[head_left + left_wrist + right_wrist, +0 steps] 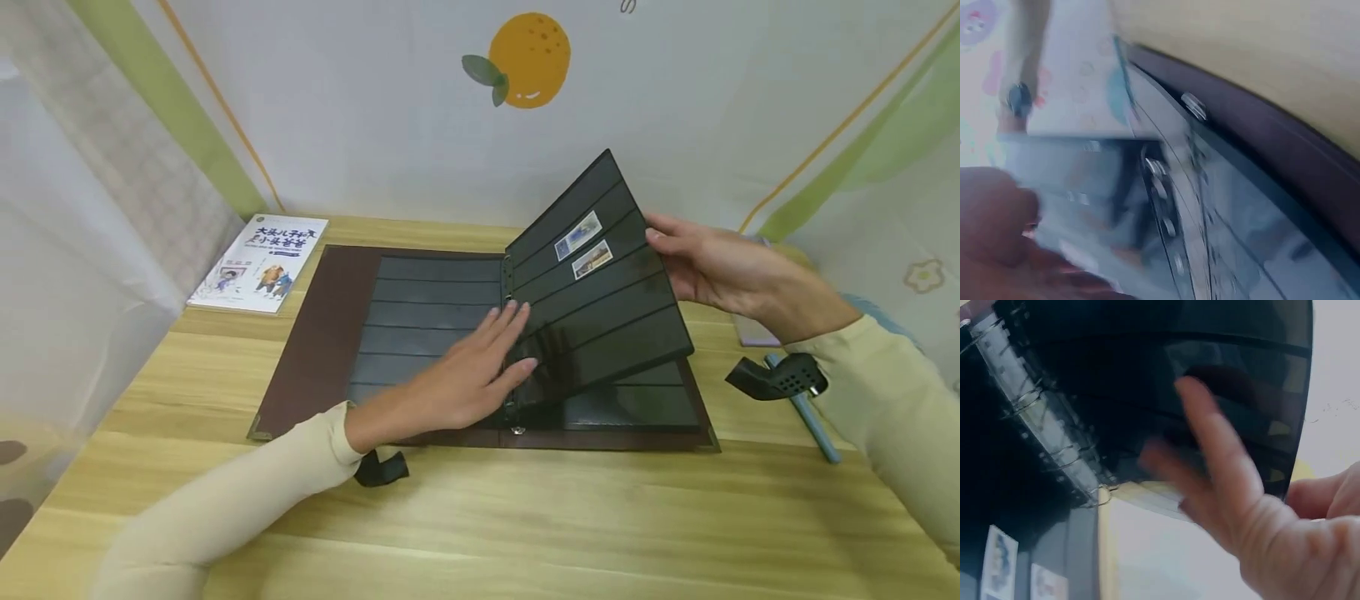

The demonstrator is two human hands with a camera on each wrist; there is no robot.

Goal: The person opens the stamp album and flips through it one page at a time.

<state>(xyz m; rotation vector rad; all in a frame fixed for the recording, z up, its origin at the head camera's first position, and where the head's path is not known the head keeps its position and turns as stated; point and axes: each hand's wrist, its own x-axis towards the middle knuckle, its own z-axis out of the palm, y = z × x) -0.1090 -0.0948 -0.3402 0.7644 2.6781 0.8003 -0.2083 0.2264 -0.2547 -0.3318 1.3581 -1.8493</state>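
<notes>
A brown stamp album [330, 292] lies open on the wooden table, its black pages bound by metal rings [1029, 400]. One black page [600, 325] is raised at a slant over the right side, with two stamps [585, 242] in its strips. My right hand [720, 262] pinches that page by its outer edge, thumb in front and fingers behind. Beside the ring spine, my left hand [472, 375] is held flat with straight fingers, overlapping the raised page's inner part in the head view. The left wrist view is blurred.
A white picture booklet [255, 267] lies left of the album. On the right, a blue stick-like object [810, 417] rests near my right wrist, which partly covers a pale flat item [753, 332]. A printed cloth [375, 125] hangs behind the table.
</notes>
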